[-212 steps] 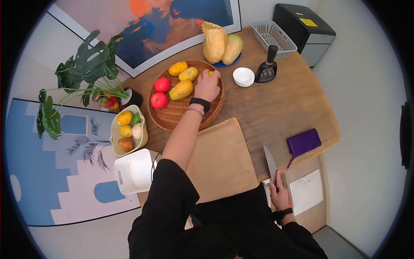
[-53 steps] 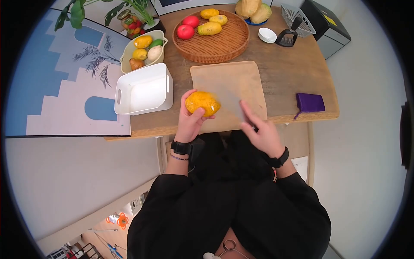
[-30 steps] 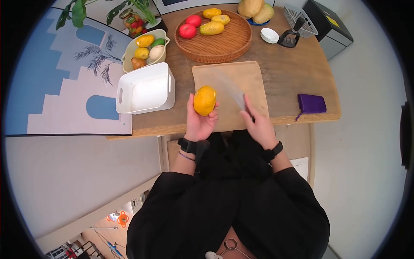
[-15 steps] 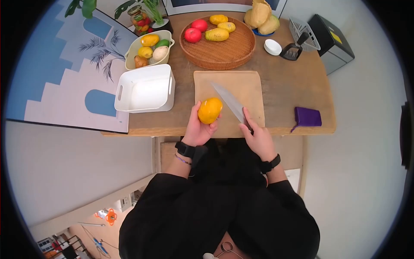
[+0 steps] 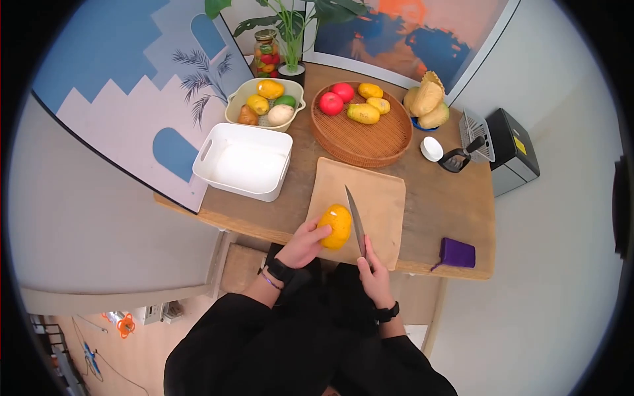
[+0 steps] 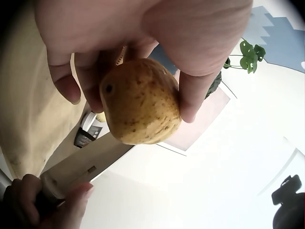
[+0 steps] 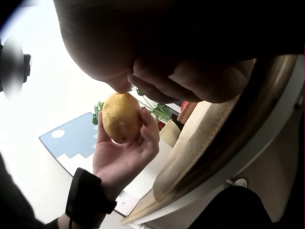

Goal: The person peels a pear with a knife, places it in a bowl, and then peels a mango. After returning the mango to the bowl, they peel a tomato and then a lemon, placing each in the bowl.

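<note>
The person's left hand (image 5: 305, 244) holds a yellow oval fruit (image 5: 336, 226) between thumb and fingers, over the left front of the cutting board (image 5: 378, 204). The left wrist view shows brown specks and a dark round scar on its skin (image 6: 143, 107). The right hand (image 5: 375, 277) grips a kitchen knife by its handle, just beyond the board's front edge. Its blade (image 5: 355, 214) points away from the body and runs beside the fruit on the right. From the right wrist camera, the right hand's curled fingers (image 7: 190, 78) hide the knife.
Behind the board a round wicker tray (image 5: 356, 142) carries red and yellow produce. A white bin (image 5: 241, 158) and a cream basket (image 5: 234, 105) stand left. Right are a white bowl (image 5: 432, 149), a black knife sharpener (image 5: 456, 160), a grey basket (image 5: 477, 135) and a purple pouch (image 5: 457, 253).
The left hand has taken the yellow fruit from the wicker tray and brought it over the board. The knife has come from the right table edge to beside it. The head view has tilted up.
</note>
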`<state>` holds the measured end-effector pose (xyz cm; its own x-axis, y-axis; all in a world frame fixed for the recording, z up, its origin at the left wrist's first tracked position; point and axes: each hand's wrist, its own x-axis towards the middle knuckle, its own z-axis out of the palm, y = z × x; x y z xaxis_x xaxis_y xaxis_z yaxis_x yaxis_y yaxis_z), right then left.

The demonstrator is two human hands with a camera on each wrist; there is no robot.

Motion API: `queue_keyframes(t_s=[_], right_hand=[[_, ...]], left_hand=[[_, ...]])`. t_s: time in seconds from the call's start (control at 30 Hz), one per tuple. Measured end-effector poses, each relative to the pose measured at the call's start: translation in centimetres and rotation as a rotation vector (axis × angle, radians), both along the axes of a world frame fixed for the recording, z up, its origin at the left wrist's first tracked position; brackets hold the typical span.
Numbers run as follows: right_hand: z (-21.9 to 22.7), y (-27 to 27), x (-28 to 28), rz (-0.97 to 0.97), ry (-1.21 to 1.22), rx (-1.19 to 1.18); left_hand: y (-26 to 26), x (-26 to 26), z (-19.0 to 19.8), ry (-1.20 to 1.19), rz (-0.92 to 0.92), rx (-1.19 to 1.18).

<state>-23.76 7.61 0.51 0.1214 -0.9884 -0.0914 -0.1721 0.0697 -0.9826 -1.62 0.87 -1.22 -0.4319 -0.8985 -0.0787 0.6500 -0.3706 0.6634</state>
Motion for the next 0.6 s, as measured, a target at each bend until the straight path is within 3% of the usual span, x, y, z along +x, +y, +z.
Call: queue_keyframes(t_s=[0.07, 0.13, 0.2, 0.43, 0.57, 0.6], right_hand=[[0.2, -0.1, 0.1, 0.008, 0.004, 0.065], [-0.1, -0.4, 0.2, 0.075, 0.038, -0.082], [-0.2, -1.0, 0.6, 0.067, 0.047, -0.086], [1.1, -2.6, 2.0, 0.045, 0.075, -0.218], [2.9, -1.9, 2.1, 0.036, 0.208, -0.064], [2.3, -1.9, 2.2, 0.017, 0.226, -0.178]], left_hand=[[-0.4, 0.2, 0.2, 0.035, 0.014, 0.042], [-0.5, 0.4, 1.2, 0.07, 0.015, 0.091], [-0.7, 0.6, 2.0, 0.036, -0.039, 0.049], [-1.9, 0.7, 1.5, 0.133, -0.074, 0.063], [-2.1, 0.4, 0.6, 0.215, -0.08, 0.071], [-2.2, 0.1, 0.5, 0.203, -0.068, 0.075]])
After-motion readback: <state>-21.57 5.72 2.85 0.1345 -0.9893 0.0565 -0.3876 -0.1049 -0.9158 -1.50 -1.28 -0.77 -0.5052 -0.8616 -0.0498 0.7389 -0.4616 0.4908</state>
